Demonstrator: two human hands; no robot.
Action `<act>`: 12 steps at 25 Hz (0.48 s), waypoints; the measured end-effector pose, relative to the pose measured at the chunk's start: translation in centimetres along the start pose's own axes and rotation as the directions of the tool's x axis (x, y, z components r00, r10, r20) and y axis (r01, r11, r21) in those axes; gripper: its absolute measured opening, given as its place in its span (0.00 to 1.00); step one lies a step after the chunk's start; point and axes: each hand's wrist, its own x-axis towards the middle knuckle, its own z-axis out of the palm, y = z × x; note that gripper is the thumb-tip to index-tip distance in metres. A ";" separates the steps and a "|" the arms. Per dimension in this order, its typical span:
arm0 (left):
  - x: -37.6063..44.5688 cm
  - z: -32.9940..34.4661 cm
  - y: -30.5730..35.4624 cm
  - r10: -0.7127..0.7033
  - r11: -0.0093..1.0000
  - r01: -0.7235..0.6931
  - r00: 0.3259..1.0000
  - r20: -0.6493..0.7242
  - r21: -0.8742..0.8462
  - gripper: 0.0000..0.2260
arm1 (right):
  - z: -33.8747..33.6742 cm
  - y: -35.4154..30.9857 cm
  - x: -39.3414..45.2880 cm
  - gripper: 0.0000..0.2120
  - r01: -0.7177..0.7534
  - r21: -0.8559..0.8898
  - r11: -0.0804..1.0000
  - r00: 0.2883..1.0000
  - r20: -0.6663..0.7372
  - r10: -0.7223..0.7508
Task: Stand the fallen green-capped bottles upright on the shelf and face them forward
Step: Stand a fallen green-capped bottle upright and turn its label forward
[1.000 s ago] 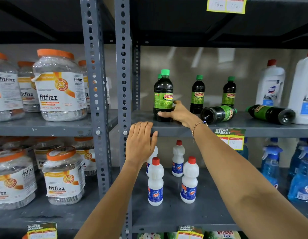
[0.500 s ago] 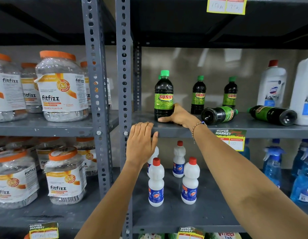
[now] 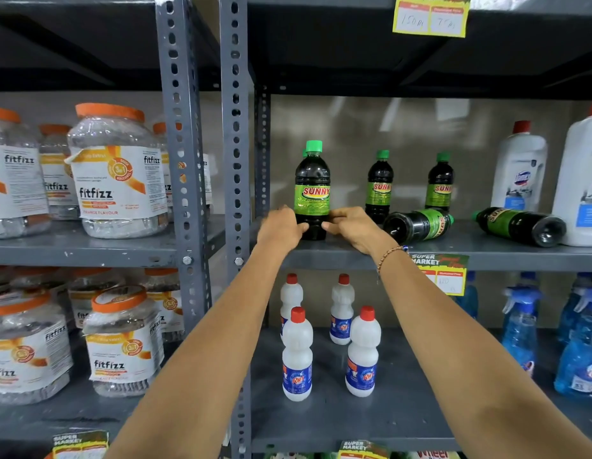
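An upright dark bottle with a green cap and a green Sunny label (image 3: 312,190) stands at the front of the grey shelf (image 3: 354,258), its label facing me. My left hand (image 3: 280,225) and my right hand (image 3: 350,225) grip its base from either side. Behind it peeks another green cap. Two more upright bottles (image 3: 379,185) (image 3: 439,183) stand further back. Two bottles lie on their sides: one (image 3: 417,224) just right of my right hand, base toward me, and another (image 3: 519,225) further right.
White red-capped jugs (image 3: 518,167) stand at the shelf's right end. Small white bottles (image 3: 297,354) and blue spray bottles (image 3: 519,326) fill the shelf below. Fitfizz jars (image 3: 117,173) sit in the left bay behind a perforated steel post (image 3: 235,127). Price tags hang on the shelf edges.
My left hand rose from the shelf edge to the bottle's left side. The bottle's label has turned to face forward, with my right hand still at its base.
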 end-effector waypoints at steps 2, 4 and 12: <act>1.2 0.1 0.2 -0.055 0.982 0.083 0.985 0.166 -0.169 0.16 | 0.1 0.1 0.2 0.16 0.005 0.001 1.000 1.000 0.013 -0.005; 1.9 0.4 -0.5 -0.075 0.931 0.147 0.973 0.219 -0.334 0.15 | 0.1 0.3 0.5 0.16 0.002 0.001 1.000 1.000 0.005 -0.002; 1.6 0.4 -0.9 -0.038 0.916 0.110 0.981 0.190 -0.387 0.12 | -0.2 0.2 0.1 0.15 -0.007 -0.011 1.000 1.000 0.010 0.007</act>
